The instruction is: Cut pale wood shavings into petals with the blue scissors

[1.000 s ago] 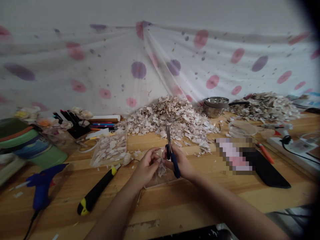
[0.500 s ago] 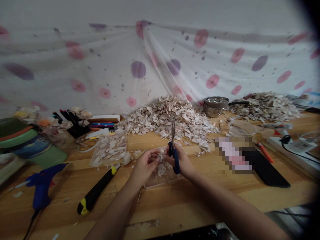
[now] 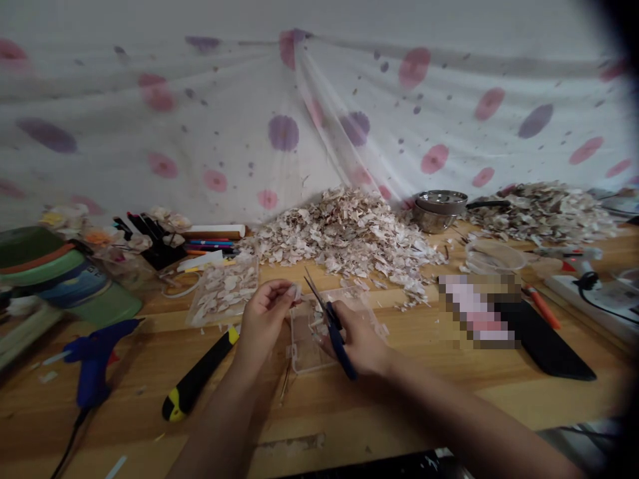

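Observation:
My right hand (image 3: 360, 340) grips blue-handled scissors (image 3: 327, 320), their blades tilted up and to the left over a small clear plastic box (image 3: 304, 351) on the wooden table (image 3: 379, 406). My left hand (image 3: 264, 314) is raised left of the blades, pinching a small pale shell flake (image 3: 295, 291) between thumb and fingers. The blade tips are close to that flake. A second clear tray of pale flakes (image 3: 224, 293) lies just left of my left hand.
A big heap of shell flakes (image 3: 344, 233) lies behind, another heap (image 3: 539, 209) at right beside a steel pot (image 3: 439, 209). A yellow-black utility knife (image 3: 200, 376) and blue glue gun (image 3: 94, 362) lie left. A black case (image 3: 539, 339) lies right. Spotted cloth hangs behind.
The scissors tipped from upright to leaning left and lowered. My left hand lifted and moved left with the flake. The view shifted slightly.

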`<act>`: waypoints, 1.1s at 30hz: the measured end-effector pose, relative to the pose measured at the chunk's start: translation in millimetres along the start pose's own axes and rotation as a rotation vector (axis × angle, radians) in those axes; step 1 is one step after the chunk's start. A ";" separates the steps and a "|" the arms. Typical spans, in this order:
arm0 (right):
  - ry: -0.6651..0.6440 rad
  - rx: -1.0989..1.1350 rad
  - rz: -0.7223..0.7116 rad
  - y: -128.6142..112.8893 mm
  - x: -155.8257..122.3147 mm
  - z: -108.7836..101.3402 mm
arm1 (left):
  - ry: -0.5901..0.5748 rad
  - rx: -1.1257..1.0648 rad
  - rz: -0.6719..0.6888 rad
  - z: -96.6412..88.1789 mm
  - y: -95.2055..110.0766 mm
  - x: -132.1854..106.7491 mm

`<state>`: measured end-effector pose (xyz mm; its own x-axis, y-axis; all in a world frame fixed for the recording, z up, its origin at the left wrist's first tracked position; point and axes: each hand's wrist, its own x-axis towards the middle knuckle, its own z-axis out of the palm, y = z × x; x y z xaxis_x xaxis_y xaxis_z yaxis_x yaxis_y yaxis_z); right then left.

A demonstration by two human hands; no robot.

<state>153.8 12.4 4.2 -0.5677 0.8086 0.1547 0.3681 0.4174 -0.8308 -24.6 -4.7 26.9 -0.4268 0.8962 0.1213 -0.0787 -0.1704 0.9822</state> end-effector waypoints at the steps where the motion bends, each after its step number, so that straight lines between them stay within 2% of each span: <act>1: -0.008 -0.016 0.009 1.0 -0.2 0.4 | 0.003 0.001 0.014 -0.3 0.3 -0.5; 4: -0.036 -0.021 0.044 5.4 0.7 1.3 | 0.008 0.007 0.054 -1.3 0.9 -0.9; 9: -0.139 0.117 0.064 7.2 1.8 4.7 | 0.046 0.054 0.158 -0.6 1.8 -3.5; 13: -0.173 0.264 0.092 -1.9 0.2 7.9 | 0.088 0.100 0.239 1.9 1.8 -9.4; 18: -0.254 0.330 0.067 -13.8 -3.3 12.0 | 0.093 0.149 0.292 4.8 -0.7 -16.7; 33: -0.216 0.329 0.060 -9.7 -4.2 15.0 | 0.083 0.130 0.288 8.1 -4.7 -19.6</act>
<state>141.6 -1.3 3.6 -0.7069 0.7072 0.0144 0.1696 0.1892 -0.9672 -8.6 -18.1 21.1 -0.4872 0.7812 0.3902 0.1699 -0.3535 0.9199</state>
